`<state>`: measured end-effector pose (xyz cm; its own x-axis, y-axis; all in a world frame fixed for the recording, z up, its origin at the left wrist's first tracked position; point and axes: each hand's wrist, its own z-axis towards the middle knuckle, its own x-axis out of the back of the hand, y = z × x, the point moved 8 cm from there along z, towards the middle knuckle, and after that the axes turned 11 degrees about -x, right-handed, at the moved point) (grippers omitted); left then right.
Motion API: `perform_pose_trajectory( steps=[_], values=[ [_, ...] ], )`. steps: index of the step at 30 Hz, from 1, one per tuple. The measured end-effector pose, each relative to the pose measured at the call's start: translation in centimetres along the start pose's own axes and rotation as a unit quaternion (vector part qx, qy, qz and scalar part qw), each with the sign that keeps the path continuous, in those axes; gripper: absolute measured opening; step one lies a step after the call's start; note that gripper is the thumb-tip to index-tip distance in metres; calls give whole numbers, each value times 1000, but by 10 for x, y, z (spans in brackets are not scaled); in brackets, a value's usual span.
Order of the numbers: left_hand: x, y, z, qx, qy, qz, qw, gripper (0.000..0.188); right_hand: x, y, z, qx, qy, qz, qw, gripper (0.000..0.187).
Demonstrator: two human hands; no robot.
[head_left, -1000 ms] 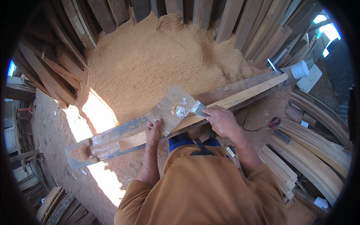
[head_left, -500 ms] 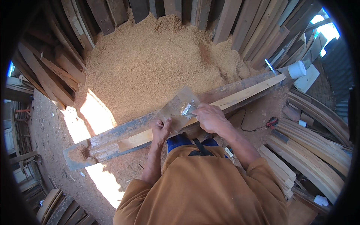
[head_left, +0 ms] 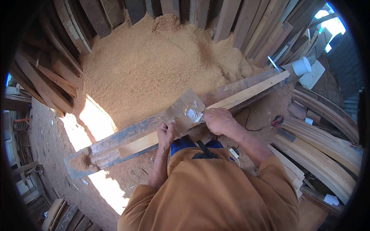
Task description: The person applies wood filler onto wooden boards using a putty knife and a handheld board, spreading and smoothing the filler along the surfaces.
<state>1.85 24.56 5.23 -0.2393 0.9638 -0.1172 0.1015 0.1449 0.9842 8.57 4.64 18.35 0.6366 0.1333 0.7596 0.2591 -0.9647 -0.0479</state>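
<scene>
My left hand (head_left: pixel 166 133) grips the near-left edge of a thin, brownish flat sheet (head_left: pixel 184 101), with the thumb on top. My right hand (head_left: pixel 220 121) is closed round a putty knife whose handle is mostly hidden in the fist. Its blade (head_left: pixel 198 118) points left over the sheet. White paste (head_left: pixel 191 112) lies on the sheet by the blade; I cannot tell how much of it sticks to the metal. Beneath both hands, a long pale wooden plank (head_left: pixel 252 90) rests on a worn, dark beam (head_left: pixel 115 136) that crosses in front of me.
A large sawdust heap (head_left: pixel 150 65) lies beyond the beam, with upright boards behind it. At the beam's right end is a white tub (head_left: pixel 301 66). Stacked planks (head_left: pixel 316 154) and a red-and-black tool (head_left: pixel 277 121) with a dark cord lie on the right.
The putty knife and my right hand have shifted slightly over the sheet, and more white paste shows. My left hand keeps its hold. The whole view has moved a little.
</scene>
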Motion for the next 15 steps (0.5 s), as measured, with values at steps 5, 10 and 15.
perform_pose_trajectory(
  steps=[5, 10, 15],
  values=[
    [30, -17, 15, -15, 42, -54, 998, 16, -18, 61, -3, 81, 6, 126, 989, 31],
    [60, -10, 15, -26, 102, -130, 986, 12, -63, 129, -22, -89, -134, 490, 857, 36],
    [79, -28, 2, -4, 120, -174, 977, 7, -90, 171, -37, -165, 5, 481, 861, 35]
  ],
)
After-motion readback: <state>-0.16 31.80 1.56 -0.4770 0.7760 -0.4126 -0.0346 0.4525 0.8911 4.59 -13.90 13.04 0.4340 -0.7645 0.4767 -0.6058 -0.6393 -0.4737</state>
